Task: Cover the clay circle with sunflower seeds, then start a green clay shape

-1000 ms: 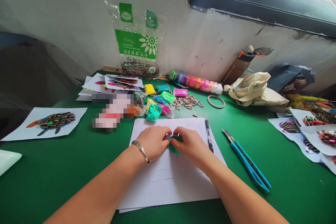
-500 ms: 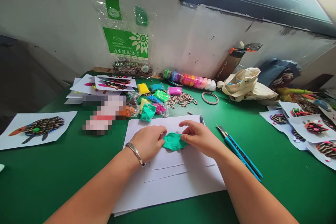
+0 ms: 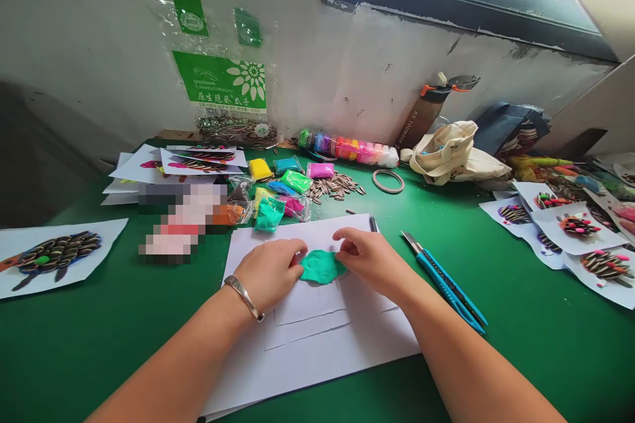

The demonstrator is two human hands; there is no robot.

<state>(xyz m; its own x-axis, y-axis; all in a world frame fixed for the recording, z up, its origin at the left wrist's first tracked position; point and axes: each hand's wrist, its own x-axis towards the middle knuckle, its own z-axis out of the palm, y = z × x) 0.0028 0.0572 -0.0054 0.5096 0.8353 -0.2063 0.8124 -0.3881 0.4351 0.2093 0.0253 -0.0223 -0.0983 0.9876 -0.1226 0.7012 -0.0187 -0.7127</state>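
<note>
The left hand [image 3: 270,274] and right hand [image 3: 367,263] sit apart, fingertips on opposite edges of a flattened teal clay patch [image 3: 323,266], bare of seeds, on the white paper sheet [image 3: 307,337] near the front edge of the counter [image 3: 546,344].

Modelling clay [image 3: 323,267] matt; paper sheet [image 3: 317,350] smooth.

legend: the person's own body, viewed from the head-worn camera. the left forearm [image 3: 169,360] and right forearm [image 3: 476,370] were bare and tapered toward the wrists. the left wrist [image 3: 232,297] bore a slim silver bangle [image 3: 243,297], a polished metal band with a thickened end. the left hand [image 3: 270,274] and right hand [image 3: 370,263] were bare, with short fingernails.
</note>
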